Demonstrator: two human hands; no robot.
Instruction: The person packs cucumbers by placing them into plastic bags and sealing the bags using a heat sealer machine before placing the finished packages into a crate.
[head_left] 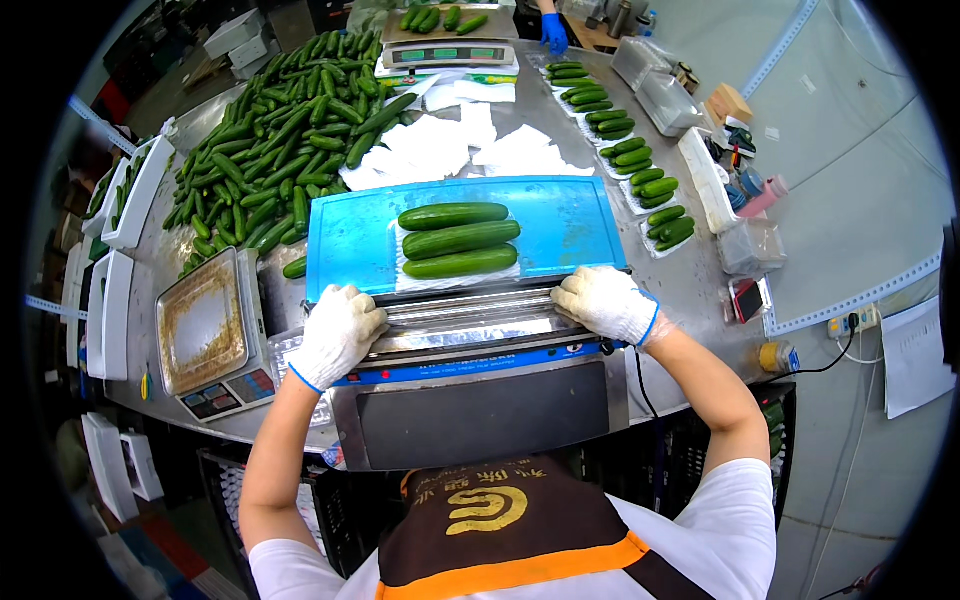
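Three green cucumbers lie side by side on a white foam tray on the blue top of a film wrapping machine. My left hand, in a white glove, grips the left end of the clear film roll at the machine's front. My right hand, also gloved, grips the film's right end. Both hands sit just in front of the tray.
A big heap of loose cucumbers covers the steel table's far left. A scale stands at my left. Wrapped cucumber trays line the right side. White foam trays lie beyond the machine. Another person's blue-gloved hand is by a far scale.
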